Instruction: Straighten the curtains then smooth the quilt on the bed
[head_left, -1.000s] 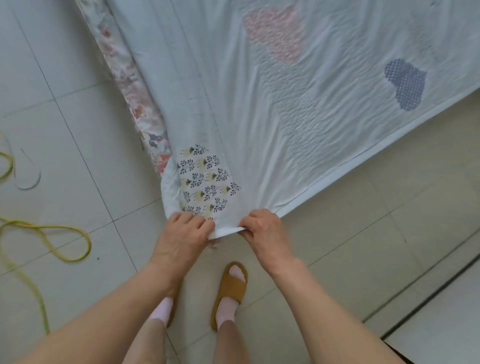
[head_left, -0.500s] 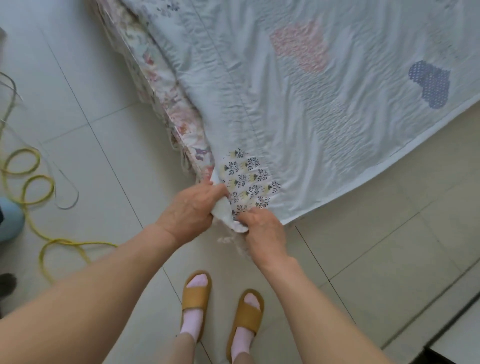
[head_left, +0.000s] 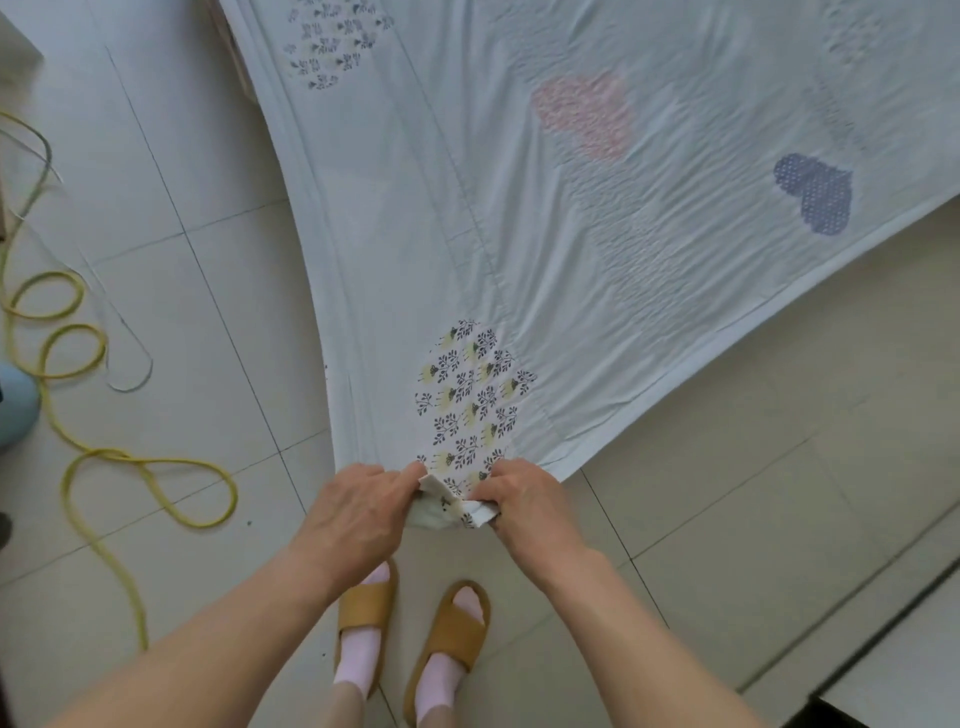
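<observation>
A pale blue quilt (head_left: 545, 234) with heart patches in pink, dark blue and a floral print spreads taut from the upper part of the view down to one corner in front of me. My left hand (head_left: 358, 514) and my right hand (head_left: 530, 504) both pinch that corner, side by side, with the folded tip bunched between them. The floral heart patch (head_left: 470, 400) lies just above my fingers. The bed under the quilt is hidden. No curtains are in view.
A yellow cord (head_left: 104, 457) loops over the tiled floor at the left, beside a thin grey wire (head_left: 124, 364). A light blue object (head_left: 15, 410) sits at the left edge. My feet in tan slippers (head_left: 410, 618) stand right below my hands.
The quilt corner has been pulled out towards me and the cloth now lies stretched flat. It covers the flowered bedding edge that showed at the left before.
</observation>
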